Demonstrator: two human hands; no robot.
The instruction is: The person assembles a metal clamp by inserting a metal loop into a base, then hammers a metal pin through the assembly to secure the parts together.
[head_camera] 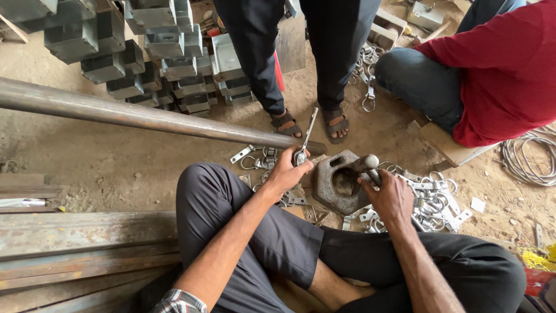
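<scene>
I sit cross-legged on a dirt floor. My left hand [285, 173] pinches a small metal clamp piece [303, 142] with a flat strip sticking up, held at the left edge of a heavy hexagonal iron block [339, 181] with a hollow centre. My right hand [392, 197] grips the handle of a hammer [369, 164], whose rounded head rests on the block's upper right edge.
A long steel pipe [145, 116] crosses from the left to the block. Loose metal ring clamps [431, 194] litter the ground. Grey metal boxes [168, 58] are stacked behind. One person stands in sandals [310, 124]; another in a red shirt [498, 69] sits at right. Steel bars [81, 243] lie at left.
</scene>
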